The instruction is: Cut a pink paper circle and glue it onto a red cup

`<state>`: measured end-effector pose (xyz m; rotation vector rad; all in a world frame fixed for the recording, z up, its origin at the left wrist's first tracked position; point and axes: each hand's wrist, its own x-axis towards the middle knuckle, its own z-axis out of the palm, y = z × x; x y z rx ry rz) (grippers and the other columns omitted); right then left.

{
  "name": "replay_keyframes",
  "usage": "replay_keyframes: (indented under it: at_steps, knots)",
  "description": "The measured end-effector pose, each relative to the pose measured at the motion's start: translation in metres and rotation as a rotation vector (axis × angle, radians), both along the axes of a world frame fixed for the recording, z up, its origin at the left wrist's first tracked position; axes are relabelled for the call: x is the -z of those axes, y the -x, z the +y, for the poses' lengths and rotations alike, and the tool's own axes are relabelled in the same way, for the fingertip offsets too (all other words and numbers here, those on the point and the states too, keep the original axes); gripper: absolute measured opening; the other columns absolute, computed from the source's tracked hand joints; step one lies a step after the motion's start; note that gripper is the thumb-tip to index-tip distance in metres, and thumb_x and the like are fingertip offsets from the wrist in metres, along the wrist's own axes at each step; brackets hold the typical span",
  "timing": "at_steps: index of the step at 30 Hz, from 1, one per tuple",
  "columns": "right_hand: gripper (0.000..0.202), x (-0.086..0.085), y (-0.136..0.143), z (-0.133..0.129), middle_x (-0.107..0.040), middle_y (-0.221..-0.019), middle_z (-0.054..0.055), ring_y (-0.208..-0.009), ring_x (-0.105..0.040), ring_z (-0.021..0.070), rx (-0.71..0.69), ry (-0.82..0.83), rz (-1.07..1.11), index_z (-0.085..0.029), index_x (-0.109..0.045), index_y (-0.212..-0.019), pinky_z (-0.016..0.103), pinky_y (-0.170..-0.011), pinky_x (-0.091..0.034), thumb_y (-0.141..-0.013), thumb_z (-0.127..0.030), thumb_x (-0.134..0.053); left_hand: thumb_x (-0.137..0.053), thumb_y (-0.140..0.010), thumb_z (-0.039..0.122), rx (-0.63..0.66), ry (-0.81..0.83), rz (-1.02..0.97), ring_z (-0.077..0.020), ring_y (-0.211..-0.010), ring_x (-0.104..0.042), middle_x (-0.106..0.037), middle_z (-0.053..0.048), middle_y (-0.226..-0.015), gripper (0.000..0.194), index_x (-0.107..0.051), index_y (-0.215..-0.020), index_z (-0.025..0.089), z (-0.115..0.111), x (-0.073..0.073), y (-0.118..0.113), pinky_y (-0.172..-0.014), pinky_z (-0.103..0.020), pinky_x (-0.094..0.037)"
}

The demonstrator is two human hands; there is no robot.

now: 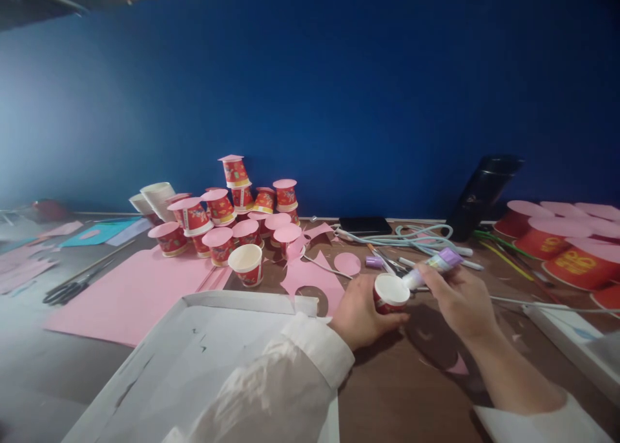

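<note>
My left hand point(362, 314) is wrapped round a small red paper cup point(391, 290), its white open mouth facing up. In my right hand point(458, 298) is a glue stick point(436, 266) with a purple end, tilted so that its white tip meets or nearly meets the cup's rim. A purple cap point(373, 262) lies on the table just behind the cup. Left of my left hand stands another open red paper cup point(246, 264), and a pink paper sheet with round holes point(310, 276) lies between them.
Several red cups topped with pink paper discs point(217, 244) are stacked at the back left. A white box lid point(227, 339) lies under my left arm. Scissors point(72, 287), a coiled pale cable point(411, 237), a dark bottle point(484, 194) and larger red tubs point(576, 262) surround the work area.
</note>
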<state>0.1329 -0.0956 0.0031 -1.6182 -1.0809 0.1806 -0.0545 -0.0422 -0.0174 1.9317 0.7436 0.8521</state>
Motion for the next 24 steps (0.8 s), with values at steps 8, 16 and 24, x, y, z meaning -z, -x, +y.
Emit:
replay_keyframes:
  at_steps: [8, 16, 24]
  knots:
    - [0.046, -0.0018, -0.0015, -0.0009, -0.073, -0.062, 0.005, -0.064, -0.068, 0.0264, 0.070, 0.039, -0.031, -0.026, -0.071, -0.064, 0.037, -0.063, -0.048, -0.073, -0.070, -0.068, -0.091, -0.070, 0.033, 0.037, 0.019, -0.027, -0.0243, -0.091, -0.070, -0.079, -0.005, -0.100, 0.038, -0.074, -0.100, 0.018, 0.0004, -0.0015, 0.0006, -0.084, -0.035, -0.053]
    - [0.039, 0.0029, -0.0020, -0.0016, -0.077, -0.070, 0.005, -0.066, -0.069, 0.0245, 0.013, 0.003, 0.007, -0.025, -0.075, -0.073, 0.035, -0.063, -0.052, -0.073, -0.064, -0.074, -0.091, -0.070, 0.032, 0.036, 0.001, -0.007, -0.0241, -0.090, -0.069, -0.078, -0.005, -0.100, 0.037, -0.073, -0.099, 0.018, 0.0005, -0.0016, 0.0008, -0.082, -0.035, -0.053]
    - [0.031, -0.0018, 0.0036, -0.0069, -0.076, -0.070, 0.002, -0.064, -0.069, 0.0218, -0.116, -0.070, 0.072, -0.024, -0.076, -0.074, 0.032, -0.061, -0.057, -0.073, -0.055, -0.080, -0.092, -0.069, 0.030, -0.012, 0.051, 0.035, -0.0250, -0.097, -0.070, -0.078, -0.006, -0.106, 0.043, -0.074, -0.107, 0.019, -0.0021, -0.0084, 0.0015, -0.087, -0.034, -0.056]
